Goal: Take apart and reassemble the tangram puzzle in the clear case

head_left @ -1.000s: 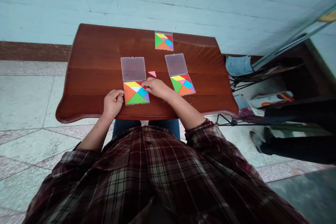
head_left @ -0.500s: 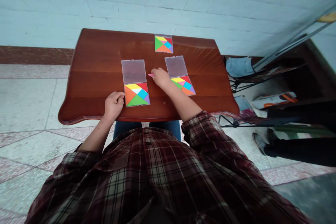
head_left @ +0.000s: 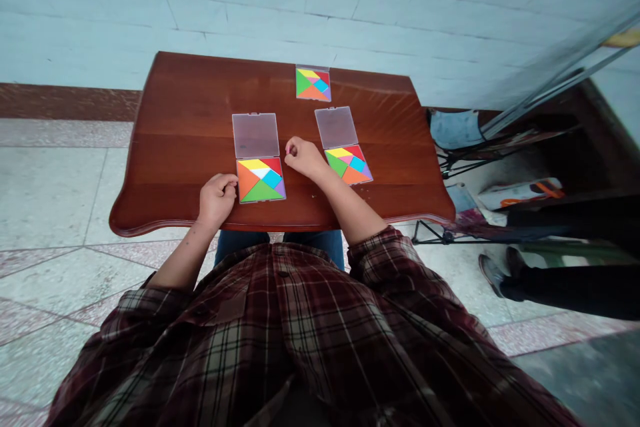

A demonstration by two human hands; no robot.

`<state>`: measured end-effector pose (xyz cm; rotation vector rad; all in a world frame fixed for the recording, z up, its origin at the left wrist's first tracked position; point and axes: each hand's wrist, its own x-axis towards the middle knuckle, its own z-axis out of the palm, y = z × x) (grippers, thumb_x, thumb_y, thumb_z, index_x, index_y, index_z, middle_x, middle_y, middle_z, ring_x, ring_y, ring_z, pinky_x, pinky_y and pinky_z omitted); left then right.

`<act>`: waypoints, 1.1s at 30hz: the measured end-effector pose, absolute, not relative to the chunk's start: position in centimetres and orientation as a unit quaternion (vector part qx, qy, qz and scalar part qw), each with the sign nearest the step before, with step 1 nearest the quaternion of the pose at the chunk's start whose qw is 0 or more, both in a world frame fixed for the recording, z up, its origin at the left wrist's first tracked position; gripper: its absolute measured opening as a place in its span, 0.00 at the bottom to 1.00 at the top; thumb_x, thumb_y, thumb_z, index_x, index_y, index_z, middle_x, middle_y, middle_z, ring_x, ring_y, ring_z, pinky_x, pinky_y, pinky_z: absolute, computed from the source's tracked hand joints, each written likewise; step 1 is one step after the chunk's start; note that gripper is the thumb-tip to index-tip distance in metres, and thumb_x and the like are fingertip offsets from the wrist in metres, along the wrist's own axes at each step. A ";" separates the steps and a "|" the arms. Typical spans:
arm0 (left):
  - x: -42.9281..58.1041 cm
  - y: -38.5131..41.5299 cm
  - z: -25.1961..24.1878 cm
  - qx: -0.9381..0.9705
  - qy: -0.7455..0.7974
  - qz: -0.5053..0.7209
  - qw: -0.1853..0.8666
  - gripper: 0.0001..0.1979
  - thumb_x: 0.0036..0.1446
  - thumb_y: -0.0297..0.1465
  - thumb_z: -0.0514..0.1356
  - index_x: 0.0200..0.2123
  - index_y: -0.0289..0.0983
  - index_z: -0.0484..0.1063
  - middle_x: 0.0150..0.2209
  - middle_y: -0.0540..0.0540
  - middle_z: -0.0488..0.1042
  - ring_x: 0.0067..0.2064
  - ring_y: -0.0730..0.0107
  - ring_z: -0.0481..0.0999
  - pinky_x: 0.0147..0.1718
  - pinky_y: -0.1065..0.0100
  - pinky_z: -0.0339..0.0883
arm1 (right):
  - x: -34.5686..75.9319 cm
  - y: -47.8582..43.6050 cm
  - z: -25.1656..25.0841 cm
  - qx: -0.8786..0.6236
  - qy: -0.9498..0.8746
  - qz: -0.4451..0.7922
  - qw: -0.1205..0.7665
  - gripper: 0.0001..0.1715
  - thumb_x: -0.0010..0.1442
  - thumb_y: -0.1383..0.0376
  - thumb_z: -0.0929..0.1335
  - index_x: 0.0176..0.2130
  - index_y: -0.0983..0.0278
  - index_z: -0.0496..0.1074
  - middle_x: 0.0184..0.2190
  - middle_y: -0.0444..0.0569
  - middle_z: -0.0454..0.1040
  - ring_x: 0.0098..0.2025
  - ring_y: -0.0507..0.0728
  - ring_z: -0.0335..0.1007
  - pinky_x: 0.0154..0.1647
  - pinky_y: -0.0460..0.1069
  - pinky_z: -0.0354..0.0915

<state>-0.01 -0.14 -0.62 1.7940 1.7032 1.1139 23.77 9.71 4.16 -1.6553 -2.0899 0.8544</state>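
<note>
My right hand (head_left: 304, 157) is closed in a pinch on a small pink tangram piece (head_left: 289, 149), mostly covered by the fingers. It is over the table between two open tangram cases. The left tangram case (head_left: 262, 200) holds yellow, red, orange, blue, green and purple pieces, with a white patch (head_left: 259, 173) among them. Its clear lid (head_left: 255, 136) lies folded back. My left hand (head_left: 217, 200) rests at that case's left edge with its fingers curled in. Just right of my right hand, another open tangram case (head_left: 361, 180) has a pink piece among its colours.
A third tangram case (head_left: 313, 99) lies at the back edge of the brown wooden table (head_left: 185, 120). The tiled wall (head_left: 270, 7) stands behind. To the right are a folding stool (head_left: 457, 130) and a person's dark-clad legs and shoes (head_left: 493, 275).
My right hand has shifted slightly down and turned, so less of the pink piece shows. My left hand and the cases look the same.
</note>
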 end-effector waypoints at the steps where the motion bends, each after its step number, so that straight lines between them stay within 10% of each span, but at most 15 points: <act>1: 0.0 -0.1 -0.6 0.646 0.613 0.401 0.213 0.12 0.53 0.25 0.51 0.33 0.37 0.75 0.31 0.49 0.74 0.34 0.71 0.74 0.37 0.69 0.68 | 23.7 9.7 4.1 -0.581 -0.729 0.311 0.184 0.09 0.53 0.72 0.64 0.36 0.63 0.67 0.29 0.45 0.71 0.30 0.53 0.63 0.33 0.48 0.59; 19: -0.1 -0.1 -1.0 0.646 0.612 0.402 0.216 0.12 0.54 0.25 0.51 0.33 0.37 0.76 0.31 0.49 0.73 0.33 0.71 0.73 0.36 0.70 0.67 | 23.8 10.7 3.0 -0.537 -0.677 0.449 0.227 0.13 0.52 0.74 0.60 0.35 0.65 0.70 0.24 0.41 0.66 0.27 0.50 0.59 0.31 0.45 0.57; 33: 0.1 -0.2 -0.7 0.644 0.608 0.407 0.222 0.12 0.53 0.24 0.52 0.33 0.37 0.75 0.30 0.48 0.73 0.33 0.71 0.72 0.34 0.70 0.67 | 17.4 10.8 6.1 -0.414 -0.873 0.248 -0.066 0.17 0.56 0.74 0.62 0.42 0.64 0.75 0.37 0.47 0.75 0.34 0.52 0.63 0.31 0.47 0.50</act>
